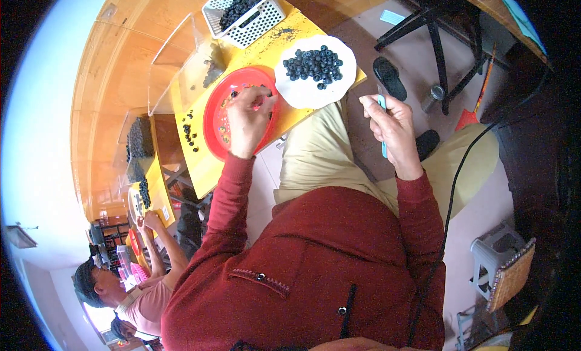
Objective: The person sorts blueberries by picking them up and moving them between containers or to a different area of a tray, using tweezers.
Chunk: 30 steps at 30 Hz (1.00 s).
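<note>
My left hand [247, 122] is over the red basin [213, 133], its fingers curled in toward the thumb. Whatever lies between those fingertips is too small to make out. Small colourful bits and a few dark round pieces show in the basin around it. To the right of the basin is a white plate [299, 95] with a heap of black, round, bead-like pieces [313, 65]. Away from the table edge, my right hand [392, 128] grips a slim tool with a light blue handle [382, 102]; its working end cannot be told.
On the yellow table [196, 169], several loose black pieces [189, 133] lie left of the basin. A white perforated basket [257, 29] of black pieces stands at the back, near a clear panel [172, 63]. Another person [157, 254] works at the left. A stool [493, 254] stands right.
</note>
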{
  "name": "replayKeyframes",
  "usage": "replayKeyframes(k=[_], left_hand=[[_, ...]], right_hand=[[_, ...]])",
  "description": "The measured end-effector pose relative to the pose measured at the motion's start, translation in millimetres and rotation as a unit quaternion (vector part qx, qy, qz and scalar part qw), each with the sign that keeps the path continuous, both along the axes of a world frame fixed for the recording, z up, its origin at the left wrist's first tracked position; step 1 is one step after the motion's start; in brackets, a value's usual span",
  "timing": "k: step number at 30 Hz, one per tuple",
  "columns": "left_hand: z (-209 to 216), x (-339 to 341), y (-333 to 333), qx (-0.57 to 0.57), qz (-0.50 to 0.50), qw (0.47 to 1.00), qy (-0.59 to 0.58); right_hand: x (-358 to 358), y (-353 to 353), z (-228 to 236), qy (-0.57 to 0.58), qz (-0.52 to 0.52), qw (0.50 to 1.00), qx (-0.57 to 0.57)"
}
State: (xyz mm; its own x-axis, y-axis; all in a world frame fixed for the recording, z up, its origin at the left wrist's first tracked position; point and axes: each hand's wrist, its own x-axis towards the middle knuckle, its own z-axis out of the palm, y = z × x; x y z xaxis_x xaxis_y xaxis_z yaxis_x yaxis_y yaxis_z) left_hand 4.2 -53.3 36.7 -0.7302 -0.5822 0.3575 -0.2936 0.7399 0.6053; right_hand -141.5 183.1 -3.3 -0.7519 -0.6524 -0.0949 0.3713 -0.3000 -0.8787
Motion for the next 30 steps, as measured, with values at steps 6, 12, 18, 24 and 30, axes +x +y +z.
replayKeyframes(k=[6, 12, 18, 24, 30], left_hand=[[-6.6, -55.5, 24.6, -0.084, -0.128, 0.984, -0.086], [-3.0, -72.7, 30.7, -0.079, -0.152, 0.973, -0.152], [-9.1, -73.7, 22.9, -0.036, -0.175, 0.972, -0.155], [-8.6, -61.7, 18.3, -0.031, -0.223, 0.967, -0.120], [-12.8, -54.4, 14.5, 0.144, -0.211, 0.966, -0.040]], right_hand=[[-3.5, 5.2, -6.9, 0.021, -0.005, 1.000, 0.008], [-7.4, 11.8, -7.3, 0.005, -0.024, 1.000, 0.010], [-7.2, 11.8, -6.1, -0.005, -0.023, 1.000, 0.006], [-5.9, 8.1, -6.4, 0.004, -0.027, 1.000, 0.014], [-4.2, 4.9, -6.2, -0.013, -0.029, 0.999, 0.008]])
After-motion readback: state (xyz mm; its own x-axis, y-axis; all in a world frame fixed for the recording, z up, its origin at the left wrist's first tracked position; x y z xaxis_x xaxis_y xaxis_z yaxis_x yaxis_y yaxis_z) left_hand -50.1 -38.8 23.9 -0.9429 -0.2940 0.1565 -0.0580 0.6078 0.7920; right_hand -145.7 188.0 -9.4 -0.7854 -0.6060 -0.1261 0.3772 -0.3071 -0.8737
